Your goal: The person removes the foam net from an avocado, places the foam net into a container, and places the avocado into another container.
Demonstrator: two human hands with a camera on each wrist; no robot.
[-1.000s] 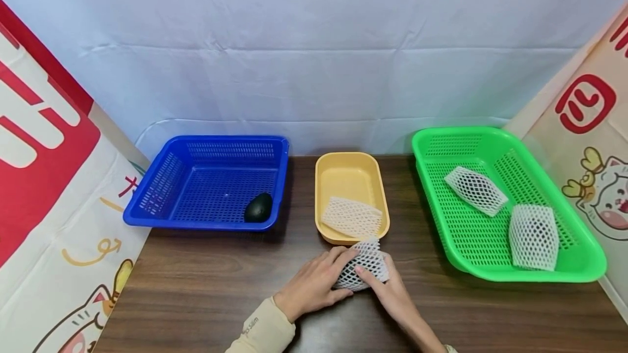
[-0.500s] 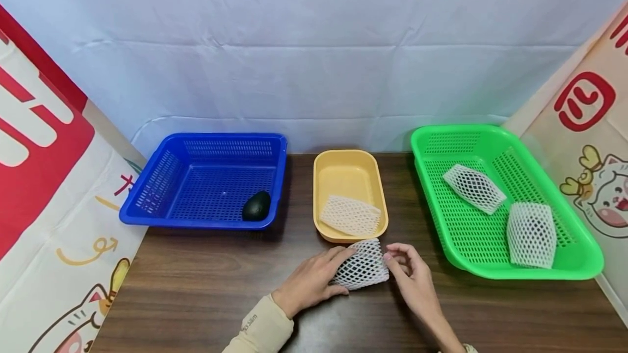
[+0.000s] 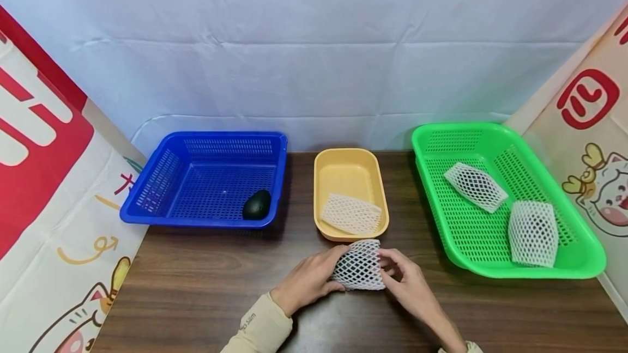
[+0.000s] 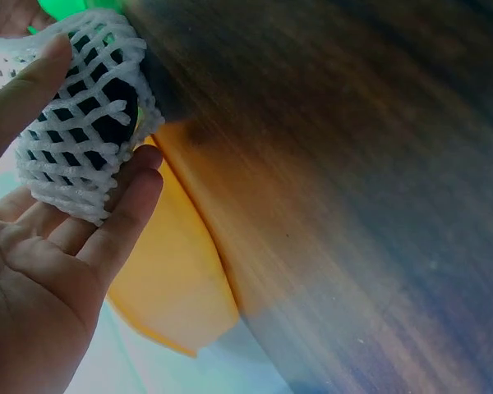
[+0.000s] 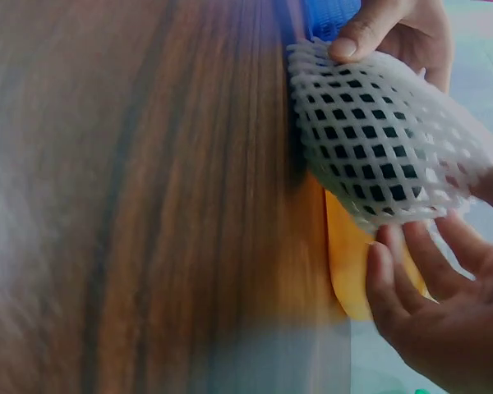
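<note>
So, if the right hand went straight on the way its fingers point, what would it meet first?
The white foam net around the dark item; the right hand has its fingertips at the net's edge. Past it, probably the left hand, though depth is hard to judge.

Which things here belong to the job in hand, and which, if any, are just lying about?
Likely part of the job:
held foam net
dark fruit
blue basket
yellow tray
loose net
green basket
two netted items

Likely only background:
printed cloth
pale backdrop
</note>
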